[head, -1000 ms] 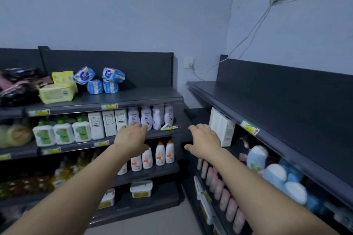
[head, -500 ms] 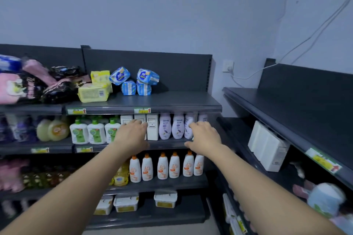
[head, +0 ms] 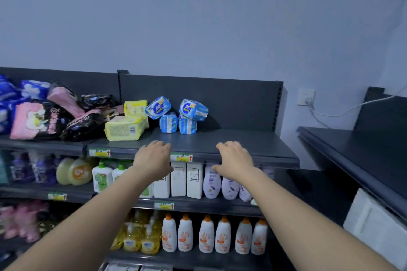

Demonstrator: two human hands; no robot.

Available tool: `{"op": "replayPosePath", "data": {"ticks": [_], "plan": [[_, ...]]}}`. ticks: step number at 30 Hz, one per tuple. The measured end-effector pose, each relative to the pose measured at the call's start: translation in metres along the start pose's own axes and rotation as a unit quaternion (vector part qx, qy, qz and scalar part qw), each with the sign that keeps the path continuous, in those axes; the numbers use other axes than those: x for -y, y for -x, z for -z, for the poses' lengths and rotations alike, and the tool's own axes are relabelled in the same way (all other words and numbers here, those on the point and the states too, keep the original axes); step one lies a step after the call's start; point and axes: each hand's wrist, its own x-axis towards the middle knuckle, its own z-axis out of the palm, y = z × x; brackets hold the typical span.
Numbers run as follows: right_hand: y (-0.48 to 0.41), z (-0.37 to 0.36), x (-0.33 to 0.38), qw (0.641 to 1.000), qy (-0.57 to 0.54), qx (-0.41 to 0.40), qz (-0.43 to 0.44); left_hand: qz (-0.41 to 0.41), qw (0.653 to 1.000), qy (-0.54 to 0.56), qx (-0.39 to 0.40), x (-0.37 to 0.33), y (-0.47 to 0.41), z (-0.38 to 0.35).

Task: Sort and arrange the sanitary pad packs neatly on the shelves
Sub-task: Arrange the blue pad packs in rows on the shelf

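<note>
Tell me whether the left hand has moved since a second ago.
Yes. The left hand has risen: its fingertips were level with the white boxes below and now reach over the top shelf front edge.

Left hand [head: 154, 159] and right hand [head: 235, 160] bare; both forearms [head: 99, 215] bare too, seemingly up to the elbows.

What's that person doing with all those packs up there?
A person stretches both arms toward the top shelf. The left hand and right hand are empty, at the shelf's front edge. Behind them sit four blue packs, yellow packs and a messy heap of pink and black packs. Nothing is picked up yet.
</note>
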Motion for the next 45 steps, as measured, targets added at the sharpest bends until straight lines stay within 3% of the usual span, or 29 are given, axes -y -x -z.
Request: {"op": "replayPosePath", "data": {"ticks": [19,29,33,38,42,45], "plan": [[-0.208,-0.068,0.003,1.000,-0.019,-0.014,0.013,0.034,0.999,0.020,-0.004,0.075,-0.185,-0.074],[-0.327,-0.088,0.024,0.993,-0.062,-0.104,-0.015,0.057,0.997,0.039,-0.038,0.141,-0.304,-0.106],[-0.357,-0.100,0.025,0.989,-0.070,-0.122,-0.054,0.059,0.996,0.035,-0.055,0.157,-0.339,-0.117],[-0.381,-0.112,0.024,0.981,-0.065,-0.165,-0.081,0.071,0.990,0.113,-0.052,0.168,-0.376,-0.129],[-0.388,-0.120,0.021,0.983,-0.085,-0.146,-0.067,0.118,0.985,0.116,-0.049,0.173,-0.394,-0.141],[-0.388,-0.133,0.016,0.986,-0.085,-0.134,-0.052,0.123,0.981,0.116,-0.094,0.175,-0.398,-0.148]]}}
